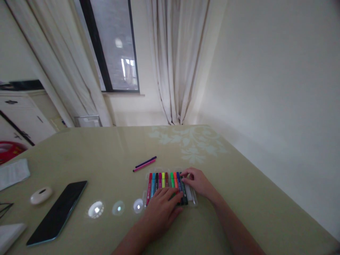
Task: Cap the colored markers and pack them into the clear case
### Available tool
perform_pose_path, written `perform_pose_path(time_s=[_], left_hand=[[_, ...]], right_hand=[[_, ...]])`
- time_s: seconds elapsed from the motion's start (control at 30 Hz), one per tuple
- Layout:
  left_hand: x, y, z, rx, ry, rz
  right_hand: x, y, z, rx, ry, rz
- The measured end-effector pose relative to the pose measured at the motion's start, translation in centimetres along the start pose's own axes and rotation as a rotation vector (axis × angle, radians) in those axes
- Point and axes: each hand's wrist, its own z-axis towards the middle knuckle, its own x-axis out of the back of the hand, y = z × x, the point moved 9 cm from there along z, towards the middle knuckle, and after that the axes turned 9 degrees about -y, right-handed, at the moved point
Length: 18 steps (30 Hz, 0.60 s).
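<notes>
A clear plastic case (195, 200) lies on the table with a row of coloured markers in it, among them a red marker (149, 186), a light blue marker (153, 184) and an orange marker (175, 180). Across the lower part of the row rests my left hand (163, 209), its fingers stretched out over the markers. My right hand (196, 181) is at the row's right end, thumb and index finger bent around the cap end of a dark green marker (184, 198). Part of that marker is hidden by my fingers.
Beyond the case lie a dark purple pen (146, 162) and a pink pen (144, 165), side by side. To the left are a black-screened tablet (58, 212), a white oval object (41, 195) and some paper (14, 173). A wall (278, 106) borders the table's right side.
</notes>
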Motion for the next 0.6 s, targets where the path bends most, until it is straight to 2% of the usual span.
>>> perform_pose_path(time_s=[0.07, 0.17, 0.23, 0.3, 0.4, 0.6], left_hand=[[1.5, -2.8, -0.3, 0.095, 0.066, -0.034], [4.4, -8.8, -1.9, 0.394, 0.213, 0.036], [5.5, -12.0, -3.2, 0.554, 0.250, 0.114], [5.7, -14.3, -4.1, 0.650, 0.229, 0.153], [5.2, -16.1, -4.8, 0.705, 0.188, 0.152], [4.6, -18.0, -5.5, 0.794, 0.169, 0.098]], right_hand=[[0.4, -0.2, 0.0, 0.002, 0.040, -0.012], [0.9, -0.6, -0.1, 0.013, 0.098, -0.005], [1.0, -0.9, -0.2, 0.026, 0.124, 0.007], [1.1, -1.1, -0.2, 0.036, 0.142, 0.018], [1.1, -1.2, -0.3, 0.051, 0.159, 0.027], [1.3, -1.6, -0.3, 0.083, 0.187, 0.029]])
